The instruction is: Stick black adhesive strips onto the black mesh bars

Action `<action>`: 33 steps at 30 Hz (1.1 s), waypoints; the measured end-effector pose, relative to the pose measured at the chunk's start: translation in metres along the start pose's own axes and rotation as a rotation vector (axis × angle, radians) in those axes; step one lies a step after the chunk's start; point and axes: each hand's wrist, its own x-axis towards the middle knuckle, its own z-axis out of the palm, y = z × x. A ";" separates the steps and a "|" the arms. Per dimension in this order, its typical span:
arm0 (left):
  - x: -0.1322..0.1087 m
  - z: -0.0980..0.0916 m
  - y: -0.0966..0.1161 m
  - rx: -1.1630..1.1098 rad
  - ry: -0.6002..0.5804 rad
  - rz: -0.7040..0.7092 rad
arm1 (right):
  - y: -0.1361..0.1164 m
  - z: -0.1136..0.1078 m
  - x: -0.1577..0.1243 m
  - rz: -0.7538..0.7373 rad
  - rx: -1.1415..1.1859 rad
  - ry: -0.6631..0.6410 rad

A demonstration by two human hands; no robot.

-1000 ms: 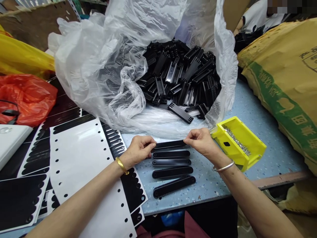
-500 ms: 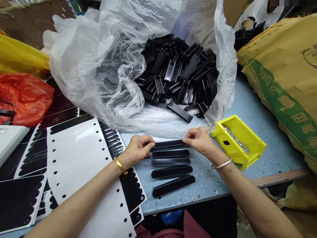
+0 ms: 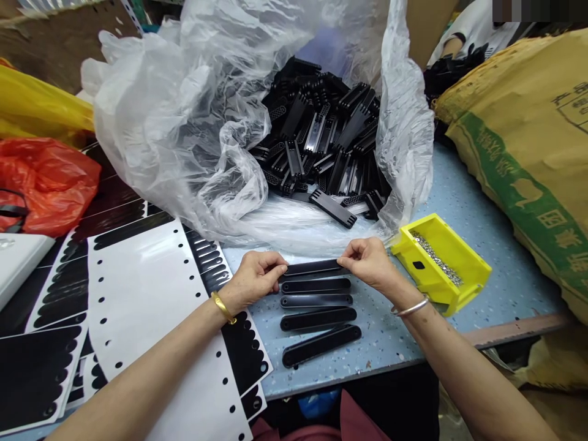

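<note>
My left hand point(image 3: 260, 274), with a gold bangle at the wrist, pinches the left end of a black plastic strip point(image 3: 312, 267). The strip's right end is between the thumb and finger of my right hand point(image 3: 366, 262), which wears a silver bangle. It is a long, narrow piece with rounded ends, lying level at the top of a column. Below it several similar black strips point(image 3: 316, 301) rest on the blue speckled table point(image 3: 390, 343), the lowest one tilted up to the right. My fingertips cover both ends of the held strip.
A clear plastic bag point(image 3: 160, 122) heaped with black ribbed parts point(image 3: 321, 141) lies open behind my hands. On the right are a yellow bin point(image 3: 468, 263) of small metal pieces and a large sack point(image 3: 528, 141). White-backed sticker sheets point(image 3: 147, 294) spread leftward. Another person's arm shows top right.
Both hands keep nearly the same pinch on the strip. The bag's right edge has sagged inward over some parts. The view has shifted very slightly.
</note>
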 end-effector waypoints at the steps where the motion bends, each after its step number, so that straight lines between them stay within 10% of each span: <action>1: 0.000 0.000 0.000 -0.002 0.000 0.001 | 0.001 0.000 0.000 0.003 -0.004 0.003; 7: 0.001 0.001 0.000 -0.017 0.008 0.003 | 0.012 -0.005 0.001 -0.012 0.038 0.101; 20: 0.001 -0.004 -0.002 0.159 -0.041 0.010 | 0.013 -0.003 -0.009 0.150 0.407 -0.203; 27: -0.009 0.005 0.012 0.846 0.187 0.615 | 0.014 0.004 -0.011 0.058 0.367 -0.094; 33: -0.014 0.062 0.022 0.984 -0.114 0.873 | 0.020 0.012 -0.010 -0.090 0.229 -0.034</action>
